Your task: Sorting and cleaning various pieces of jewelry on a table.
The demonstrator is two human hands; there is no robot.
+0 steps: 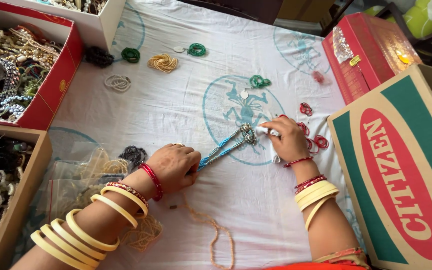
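Observation:
A blue beaded necklace (224, 146) with a silver ornament (246, 133) lies stretched across the white printed cloth (176, 105). My left hand (176, 165) pinches its lower end, fingers closed. My right hand (286, 140) grips a white cloth scrap (264, 130) pressed against the ornament end. Both wrists wear cream and red bangles. A peach bead strand (216, 235) lies below my left hand.
Coiled bead strands dot the cloth: green (196, 49), cream (163, 62), white (118, 82), red (316, 141). Red box of jewellery (51, 85) and brown box (21, 195) stand at left. A large cardboard box (401, 170) and red case (366, 55) are at right. Plastic bags (81, 180) lie near my left forearm.

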